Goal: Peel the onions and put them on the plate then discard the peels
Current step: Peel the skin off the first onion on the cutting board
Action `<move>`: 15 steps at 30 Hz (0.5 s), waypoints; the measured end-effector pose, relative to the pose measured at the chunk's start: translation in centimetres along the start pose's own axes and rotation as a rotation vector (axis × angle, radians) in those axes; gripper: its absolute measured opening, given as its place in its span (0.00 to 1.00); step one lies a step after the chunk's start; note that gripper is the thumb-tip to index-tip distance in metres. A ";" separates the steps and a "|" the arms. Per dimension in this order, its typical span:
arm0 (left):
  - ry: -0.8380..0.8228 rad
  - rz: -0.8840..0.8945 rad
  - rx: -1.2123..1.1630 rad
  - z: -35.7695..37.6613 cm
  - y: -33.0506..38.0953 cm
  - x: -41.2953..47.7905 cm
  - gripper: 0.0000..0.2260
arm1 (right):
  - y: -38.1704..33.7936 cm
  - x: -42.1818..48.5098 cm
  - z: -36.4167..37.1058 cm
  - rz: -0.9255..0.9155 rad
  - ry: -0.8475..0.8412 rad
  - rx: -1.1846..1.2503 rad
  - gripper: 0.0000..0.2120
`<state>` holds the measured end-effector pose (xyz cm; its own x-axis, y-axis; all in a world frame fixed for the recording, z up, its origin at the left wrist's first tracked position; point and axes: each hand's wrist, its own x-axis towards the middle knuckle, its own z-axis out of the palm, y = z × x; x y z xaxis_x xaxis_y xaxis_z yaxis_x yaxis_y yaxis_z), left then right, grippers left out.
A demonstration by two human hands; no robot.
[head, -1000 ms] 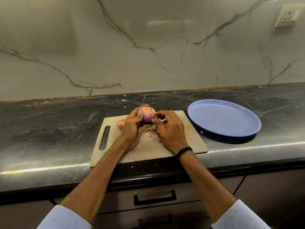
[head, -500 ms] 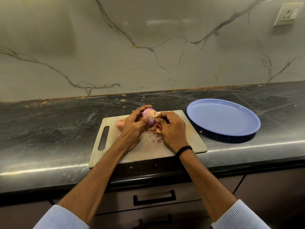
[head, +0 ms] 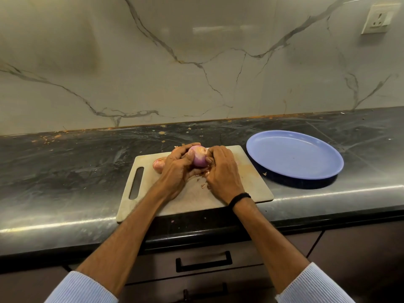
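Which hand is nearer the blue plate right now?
Right. The right hand holds the onion on the side facing the blue plate; the left hand holds it from the far side.

Holds an onion (head: pixel 199 157) between the left hand (head: pixel 178 169) and the right hand (head: pixel 220 171), above the far part of a cutting board (head: pixel 251 180) lying on the counter (head: pixel 65 167) near its front edge. Has a second onion (head: pixel 159 164) on the board just left of the left hand, peel scraps (head: pixel 203 185) on the board below the held onion, and a plate (head: pixel 293 154) on the counter just right of the board. Faces a wall (head: pixel 196 73) behind the counter, with a socket (head: pixel 377 18) high on the right.
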<state>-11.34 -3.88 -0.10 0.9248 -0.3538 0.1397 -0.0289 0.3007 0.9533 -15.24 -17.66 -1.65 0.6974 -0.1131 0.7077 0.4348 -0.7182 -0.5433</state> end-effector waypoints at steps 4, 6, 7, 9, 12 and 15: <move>0.012 -0.052 -0.064 0.1 0.1 0.0 0.13 | -0.1 -0.1 0.1 -0.011 0.001 0.028 0.15; 0.023 -0.070 -0.077 0.3 0.2 -0.1 0.11 | -0.2 -0.1 0.0 -0.006 0.001 0.045 0.16; 0.030 -0.075 -0.081 0.3 0.3 -0.2 0.11 | -0.2 -0.1 0.0 -0.005 0.000 0.050 0.17; 0.049 -0.087 -0.111 0.3 0.4 -0.2 0.10 | -0.4 -0.1 -0.1 -0.010 0.001 0.055 0.17; 0.078 -0.112 -0.199 0.5 0.6 -0.3 0.11 | -0.4 -0.1 -0.2 -0.018 0.015 0.062 0.14; 0.102 -0.117 -0.278 0.5 0.7 -0.3 0.13 | -0.5 -0.1 -0.5 0.004 0.041 0.074 0.09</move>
<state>-11.88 -4.00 0.66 0.9494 -0.3139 -0.0071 0.1711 0.4985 0.8499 -15.80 -17.62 -1.20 0.6763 -0.1452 0.7221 0.4735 -0.6652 -0.5772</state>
